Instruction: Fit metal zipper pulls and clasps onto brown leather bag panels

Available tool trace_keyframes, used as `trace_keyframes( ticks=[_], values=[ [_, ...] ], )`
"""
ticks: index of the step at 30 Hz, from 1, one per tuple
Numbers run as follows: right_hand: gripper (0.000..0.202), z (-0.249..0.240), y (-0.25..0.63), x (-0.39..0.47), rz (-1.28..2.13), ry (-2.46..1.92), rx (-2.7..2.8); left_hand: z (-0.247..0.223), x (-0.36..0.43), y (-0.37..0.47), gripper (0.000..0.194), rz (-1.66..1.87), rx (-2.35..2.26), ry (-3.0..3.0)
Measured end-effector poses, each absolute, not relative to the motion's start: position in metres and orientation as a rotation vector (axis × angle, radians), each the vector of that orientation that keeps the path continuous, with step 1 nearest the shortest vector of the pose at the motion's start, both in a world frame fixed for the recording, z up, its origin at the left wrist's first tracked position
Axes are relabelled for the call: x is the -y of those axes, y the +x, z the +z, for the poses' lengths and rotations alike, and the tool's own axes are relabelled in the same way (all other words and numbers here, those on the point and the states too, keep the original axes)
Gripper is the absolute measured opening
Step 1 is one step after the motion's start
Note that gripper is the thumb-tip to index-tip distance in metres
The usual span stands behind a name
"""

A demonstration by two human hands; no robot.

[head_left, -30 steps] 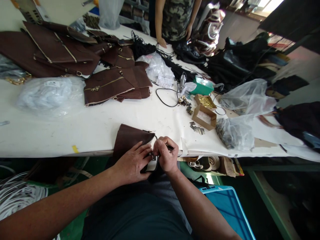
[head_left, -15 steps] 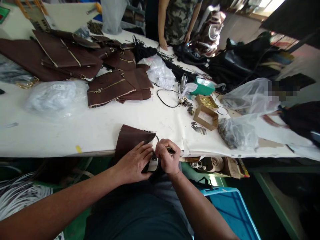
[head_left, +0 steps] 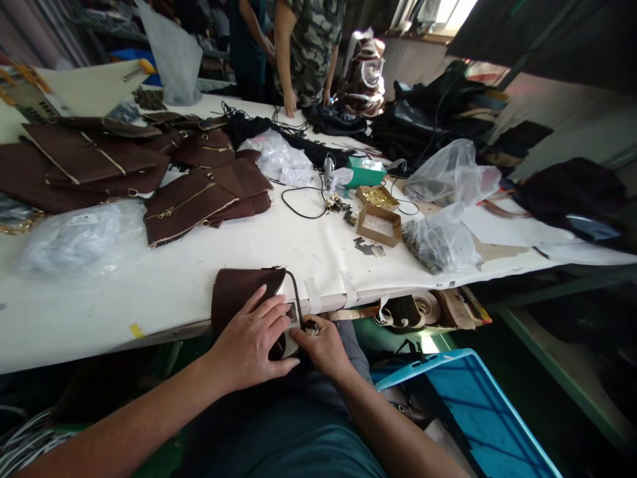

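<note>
A dark brown leather piece with a zigzag-cut edge lies over the front edge of the table, partly on my lap side. My left hand lies flat on it, fingers stretched and thumb apart. Beside the fingertips a small metal plate shows against a pale patch. My right hand is closed round a short tool; only its round, shiny end shows, so its kind is unclear. A thin dark cord or strip curves from the leather's top edge down towards my right hand.
Brown leather bag pieces with zips are piled at left beside a plastic bag. Small cardboard boxes, metal plates and a green box lie further right. A blue crate stands below. Two people stand across the table.
The view has swung right and tilted up. My right hand has turned and lowered beside the leather, still round the tool. My left hand stays flat on the leather.
</note>
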State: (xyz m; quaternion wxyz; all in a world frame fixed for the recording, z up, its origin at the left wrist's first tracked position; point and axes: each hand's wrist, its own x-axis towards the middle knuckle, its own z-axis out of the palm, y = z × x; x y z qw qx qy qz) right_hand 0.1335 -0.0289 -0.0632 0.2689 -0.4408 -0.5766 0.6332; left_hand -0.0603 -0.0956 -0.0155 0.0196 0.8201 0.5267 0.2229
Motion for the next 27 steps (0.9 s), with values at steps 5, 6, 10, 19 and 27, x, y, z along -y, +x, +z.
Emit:
trace_keyframes(
  ticks=[5,6,10,19,27],
  values=[
    [0.016,0.027,0.165,-0.020,1.521,-0.879,2.322,0.045,0.103,-0.060,0.026,0.966,-1.653,2.605],
    [0.017,0.047,0.168,-0.031,1.459,-0.826,2.463,0.053,0.102,-0.061,0.026,1.002,-1.710,2.578],
    [0.020,0.103,0.158,-0.056,1.099,-0.620,2.954,0.055,0.091,-0.059,0.043,0.814,-1.926,2.128],
    [0.009,0.090,0.110,-0.051,0.969,-0.697,2.649,-0.037,0.104,-0.025,0.035,0.952,-1.686,1.195],
    [0.035,0.040,0.074,-0.005,1.511,-0.650,1.618,-0.062,0.102,-0.010,0.042,1.213,-1.682,0.738]
  ],
)
